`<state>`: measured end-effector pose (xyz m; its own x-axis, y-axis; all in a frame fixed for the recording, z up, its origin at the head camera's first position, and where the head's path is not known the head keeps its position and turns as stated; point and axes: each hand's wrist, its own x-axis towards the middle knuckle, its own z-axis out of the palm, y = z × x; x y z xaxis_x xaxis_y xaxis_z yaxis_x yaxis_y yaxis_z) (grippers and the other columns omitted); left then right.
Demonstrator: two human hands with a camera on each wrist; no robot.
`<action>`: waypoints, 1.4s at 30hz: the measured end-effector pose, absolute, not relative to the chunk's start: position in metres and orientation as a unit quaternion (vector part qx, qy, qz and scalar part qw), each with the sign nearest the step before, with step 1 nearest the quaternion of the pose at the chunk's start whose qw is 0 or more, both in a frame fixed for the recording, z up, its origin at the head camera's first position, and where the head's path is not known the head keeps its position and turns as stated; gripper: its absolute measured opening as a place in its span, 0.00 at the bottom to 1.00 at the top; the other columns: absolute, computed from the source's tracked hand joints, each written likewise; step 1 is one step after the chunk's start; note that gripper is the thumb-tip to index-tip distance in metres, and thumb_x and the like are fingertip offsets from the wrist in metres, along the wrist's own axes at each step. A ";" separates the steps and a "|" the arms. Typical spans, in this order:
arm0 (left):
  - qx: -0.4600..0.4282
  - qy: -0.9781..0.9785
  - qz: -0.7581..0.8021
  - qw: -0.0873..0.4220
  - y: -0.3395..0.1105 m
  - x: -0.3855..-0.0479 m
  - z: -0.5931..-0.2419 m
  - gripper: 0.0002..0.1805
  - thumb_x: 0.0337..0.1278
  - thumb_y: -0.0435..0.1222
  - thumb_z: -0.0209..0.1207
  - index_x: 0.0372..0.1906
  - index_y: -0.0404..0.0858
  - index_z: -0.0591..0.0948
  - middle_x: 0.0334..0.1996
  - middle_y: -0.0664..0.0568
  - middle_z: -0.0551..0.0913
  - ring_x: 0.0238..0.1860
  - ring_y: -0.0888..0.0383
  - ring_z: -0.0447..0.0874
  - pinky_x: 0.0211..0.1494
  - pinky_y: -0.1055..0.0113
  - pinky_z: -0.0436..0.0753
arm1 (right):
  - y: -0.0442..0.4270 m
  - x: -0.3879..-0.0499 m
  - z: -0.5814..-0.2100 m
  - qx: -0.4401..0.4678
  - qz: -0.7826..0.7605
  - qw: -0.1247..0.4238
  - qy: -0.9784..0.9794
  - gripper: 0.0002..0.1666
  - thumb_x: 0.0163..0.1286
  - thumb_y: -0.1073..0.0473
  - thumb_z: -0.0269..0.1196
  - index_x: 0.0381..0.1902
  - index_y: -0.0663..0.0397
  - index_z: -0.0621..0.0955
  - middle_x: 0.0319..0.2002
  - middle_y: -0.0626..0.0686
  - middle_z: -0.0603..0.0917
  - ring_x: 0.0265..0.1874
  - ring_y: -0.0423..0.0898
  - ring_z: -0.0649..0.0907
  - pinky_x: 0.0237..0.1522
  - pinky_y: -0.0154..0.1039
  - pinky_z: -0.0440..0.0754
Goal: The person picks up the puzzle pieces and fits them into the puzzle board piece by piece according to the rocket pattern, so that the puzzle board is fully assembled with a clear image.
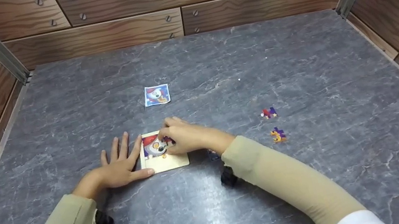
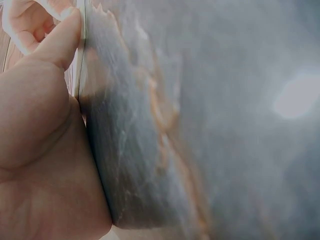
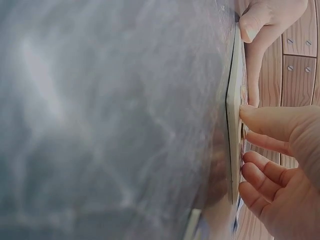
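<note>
A small puzzle board (image 1: 169,164) with a pale frame lies flat at the table's middle left. Its upper part bears joined pieces showing a white character with red (image 1: 154,146); the lower strip is bare. My left hand (image 1: 122,168) rests spread along the board's left side, with index finger and thumb touching its edge. My right hand (image 1: 189,134) is bent over the board's right part. Its thumb and index finger pinch a dark puzzle piece (image 1: 169,141) against the board, mostly hidden by the fingers. In the right wrist view, the right thumb (image 3: 267,121) touches the board's surface.
Two loose puzzle pieces, one red and purple (image 1: 269,113), one orange and purple (image 1: 278,134), lie to the right. Another dark piece (image 1: 213,154) is partly under the right wrist. A printed picture card (image 1: 156,95) lies beyond the board. Wood-patterned walls (image 1: 116,0) enclose the table.
</note>
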<state>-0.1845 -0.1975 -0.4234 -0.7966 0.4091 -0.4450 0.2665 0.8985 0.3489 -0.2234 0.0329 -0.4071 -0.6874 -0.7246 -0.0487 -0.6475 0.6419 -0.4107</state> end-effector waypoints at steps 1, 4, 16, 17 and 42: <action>0.181 0.938 0.136 0.263 -0.198 -0.185 -0.424 0.57 0.51 0.71 0.43 0.73 0.45 0.30 0.68 0.38 0.17 0.66 0.38 0.12 0.57 0.32 0.24 | 0.033 -0.224 -0.407 -0.383 -0.184 0.104 0.899 0.23 0.56 0.58 0.67 0.51 0.52 0.80 0.42 0.53 0.71 0.43 0.48 0.69 0.46 0.40 0.70; 0.177 0.939 0.131 0.264 -0.199 -0.186 -0.427 0.58 0.49 0.72 0.42 0.73 0.47 0.29 0.68 0.39 0.16 0.66 0.40 0.11 0.57 0.33 0.24 | 0.033 -0.224 -0.407 -0.385 -0.184 0.105 0.898 0.23 0.56 0.59 0.66 0.52 0.50 0.80 0.43 0.53 0.71 0.44 0.47 0.69 0.46 0.41 0.70; 0.184 0.934 0.139 0.271 -0.197 -0.184 -0.421 0.56 0.53 0.70 0.43 0.73 0.46 0.29 0.68 0.38 0.17 0.66 0.38 0.12 0.58 0.32 0.25 | 0.034 -0.225 -0.409 -0.405 -0.189 0.091 0.890 0.20 0.55 0.59 0.67 0.48 0.53 0.82 0.42 0.54 0.73 0.41 0.48 0.69 0.43 0.39 0.69; 0.184 0.934 0.140 0.271 -0.197 -0.184 -0.420 0.56 0.53 0.70 0.43 0.73 0.46 0.30 0.68 0.38 0.18 0.66 0.38 0.12 0.58 0.32 0.25 | 0.034 -0.225 -0.409 -0.403 -0.188 0.093 0.891 0.20 0.55 0.59 0.67 0.48 0.53 0.82 0.42 0.54 0.73 0.41 0.48 0.69 0.43 0.39 0.69; 0.179 0.934 0.146 0.272 -0.197 -0.185 -0.423 0.57 0.51 0.71 0.43 0.72 0.46 0.29 0.68 0.38 0.16 0.65 0.39 0.10 0.56 0.32 0.23 | 0.056 -0.224 -0.398 -0.413 -0.256 0.090 0.869 0.22 0.59 0.60 0.66 0.51 0.59 0.80 0.45 0.55 0.77 0.42 0.48 0.76 0.48 0.39 0.73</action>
<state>-0.1847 -0.1970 -0.4227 -0.7877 0.4138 -0.4564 0.2553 0.8935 0.3695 -0.2243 0.0560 -0.3979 -0.6424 -0.7644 0.0557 -0.6722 0.5271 -0.5199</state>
